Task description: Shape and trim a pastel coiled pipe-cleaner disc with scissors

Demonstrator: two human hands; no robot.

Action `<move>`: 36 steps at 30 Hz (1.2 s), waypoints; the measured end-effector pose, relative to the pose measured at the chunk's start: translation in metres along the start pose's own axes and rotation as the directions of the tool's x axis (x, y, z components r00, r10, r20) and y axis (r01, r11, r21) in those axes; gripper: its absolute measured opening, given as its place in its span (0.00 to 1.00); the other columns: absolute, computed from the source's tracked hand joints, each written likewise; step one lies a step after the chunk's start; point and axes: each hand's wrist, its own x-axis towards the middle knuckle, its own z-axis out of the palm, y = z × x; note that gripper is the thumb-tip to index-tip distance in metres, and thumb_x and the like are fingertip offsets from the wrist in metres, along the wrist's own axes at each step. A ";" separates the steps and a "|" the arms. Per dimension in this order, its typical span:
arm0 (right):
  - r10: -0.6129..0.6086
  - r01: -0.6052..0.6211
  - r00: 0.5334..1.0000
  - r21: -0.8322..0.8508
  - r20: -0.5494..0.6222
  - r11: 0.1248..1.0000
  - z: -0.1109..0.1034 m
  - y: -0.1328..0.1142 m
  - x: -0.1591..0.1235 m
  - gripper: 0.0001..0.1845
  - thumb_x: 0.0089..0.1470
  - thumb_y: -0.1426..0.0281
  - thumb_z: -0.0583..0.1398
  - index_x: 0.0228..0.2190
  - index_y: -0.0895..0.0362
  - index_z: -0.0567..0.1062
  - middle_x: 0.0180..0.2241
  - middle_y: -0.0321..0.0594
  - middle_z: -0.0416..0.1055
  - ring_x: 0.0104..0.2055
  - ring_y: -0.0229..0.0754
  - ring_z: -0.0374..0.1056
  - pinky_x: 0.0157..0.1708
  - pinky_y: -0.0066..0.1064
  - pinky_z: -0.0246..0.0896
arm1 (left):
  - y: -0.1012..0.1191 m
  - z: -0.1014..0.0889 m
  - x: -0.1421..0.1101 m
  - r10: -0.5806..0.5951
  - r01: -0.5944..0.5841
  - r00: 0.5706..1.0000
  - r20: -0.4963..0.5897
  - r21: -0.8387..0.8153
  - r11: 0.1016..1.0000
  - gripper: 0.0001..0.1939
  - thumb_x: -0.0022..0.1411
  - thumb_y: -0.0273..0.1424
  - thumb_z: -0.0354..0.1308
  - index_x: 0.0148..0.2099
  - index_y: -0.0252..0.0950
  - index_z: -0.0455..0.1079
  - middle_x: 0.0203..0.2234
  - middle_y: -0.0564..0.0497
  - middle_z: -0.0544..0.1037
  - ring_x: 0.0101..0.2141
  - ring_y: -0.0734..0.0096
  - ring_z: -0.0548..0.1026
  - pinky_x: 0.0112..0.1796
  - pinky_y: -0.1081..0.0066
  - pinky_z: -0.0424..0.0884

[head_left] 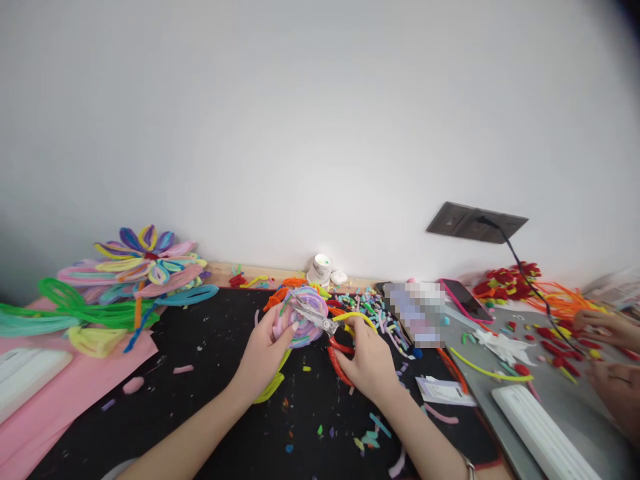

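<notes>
Above the black mat (210, 373), my left hand (267, 350) grips a round coil of pastel pipe cleaners (305, 337), mostly lilac, pink and mint. My right hand (367, 353) is closed around the red handles of a pair of scissors (333, 330). The metal blades lie across the face of the coil and point up to the left; I cannot tell whether they touch it. Behind and below the coil, orange pipe cleaners (283, 291) and yellow-green loops (270, 389) show in part.
Pipe-cleaner flowers (150, 263) and green loops (75, 300) lie at the left on pink paper (110, 373). Colourful clippings (370, 307), a phone (415, 317) and a white cup (320, 268) are farther back. At the right, another person's hands (607, 330) are near red pieces.
</notes>
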 end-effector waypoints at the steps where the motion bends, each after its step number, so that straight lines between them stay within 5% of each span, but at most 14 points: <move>1: -0.001 0.001 1.000 -0.017 -0.003 1.000 0.000 0.000 0.000 0.18 0.49 0.64 0.59 0.41 0.59 0.67 0.38 0.46 0.73 0.41 0.48 0.71 0.38 0.33 0.62 | 0.001 0.000 -0.001 0.003 -0.003 1.000 0.003 0.007 1.000 0.19 0.57 0.36 0.58 0.50 0.35 0.69 0.42 0.46 0.77 0.45 0.58 0.74 0.47 0.62 0.69; 14: -0.002 0.015 0.999 -0.295 0.043 0.955 0.005 -0.014 -0.004 0.12 0.54 0.64 0.61 0.37 0.58 0.68 0.31 0.42 0.72 0.35 0.48 0.69 0.32 0.32 0.54 | 0.001 0.002 -0.003 -0.010 0.019 0.996 0.084 -0.105 0.994 0.18 0.59 0.36 0.57 0.51 0.35 0.69 0.42 0.47 0.77 0.43 0.61 0.74 0.46 0.65 0.69; 36: 0.186 -0.127 0.940 -0.212 0.287 0.969 -0.006 -0.045 -0.007 0.10 0.59 0.67 0.56 0.41 0.60 0.68 0.38 0.48 0.73 0.36 0.50 0.73 0.28 0.31 0.60 | -0.005 0.003 -0.003 0.005 0.009 0.994 0.109 -0.135 0.991 0.18 0.59 0.38 0.57 0.49 0.35 0.69 0.40 0.46 0.77 0.42 0.59 0.74 0.48 0.61 0.68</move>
